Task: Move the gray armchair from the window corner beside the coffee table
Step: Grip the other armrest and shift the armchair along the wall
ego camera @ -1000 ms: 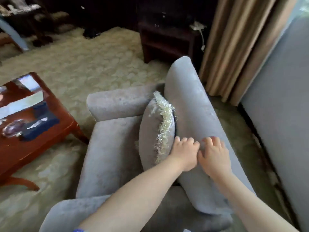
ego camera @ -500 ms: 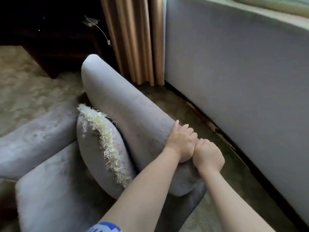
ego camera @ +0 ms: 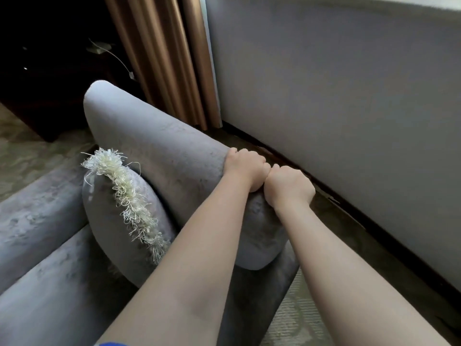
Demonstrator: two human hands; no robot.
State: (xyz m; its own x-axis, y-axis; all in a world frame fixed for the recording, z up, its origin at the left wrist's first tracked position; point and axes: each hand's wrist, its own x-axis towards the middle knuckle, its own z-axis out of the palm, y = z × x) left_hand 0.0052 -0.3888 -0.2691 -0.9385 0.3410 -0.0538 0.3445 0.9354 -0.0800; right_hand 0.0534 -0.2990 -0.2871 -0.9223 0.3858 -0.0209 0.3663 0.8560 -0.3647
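Head view: the left hand and the right hand touch side by side, and both grip the backrest top of the gray armchair with curled fingers. A fringed cushion leans left of the left hand. The wall stands beyond the right hand, and the curtain hangs farther ahead.

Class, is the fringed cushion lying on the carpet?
No, the fringed cushion sits on the gray armchair, propped against its backrest.
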